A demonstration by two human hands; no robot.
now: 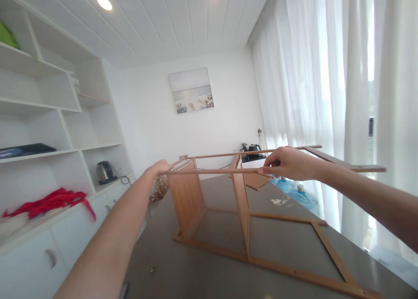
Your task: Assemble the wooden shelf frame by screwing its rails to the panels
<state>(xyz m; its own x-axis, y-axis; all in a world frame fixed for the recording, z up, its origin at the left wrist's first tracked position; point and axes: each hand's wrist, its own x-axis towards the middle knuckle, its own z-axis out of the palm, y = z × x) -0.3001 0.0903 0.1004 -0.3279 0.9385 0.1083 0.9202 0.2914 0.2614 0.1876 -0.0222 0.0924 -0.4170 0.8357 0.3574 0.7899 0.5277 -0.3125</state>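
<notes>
A wooden shelf rack lies on its side on the grey table (183, 277). Its lower side frame (274, 267) rests on the tabletop. Two upright shelf panels (187, 199) rise from it towards the upper side frame (215, 171), which lies across the top. My left hand (162, 166) is closed around the left end of this upper frame, its fingers partly hidden. Further right, my right hand (289, 162) pinches the near rail of the same frame between thumb and fingers. Whether every panel edge is seated in the upper frame cannot be seen clearly.
A loose wooden board (257, 181) lies on the table's far side, near white scraps (281, 201). Small metal pieces (152, 270) are at the near left. Blue water bottles (302, 192) stand by the curtain (303, 72). White shelving (62, 153) holds a kettle (106, 173).
</notes>
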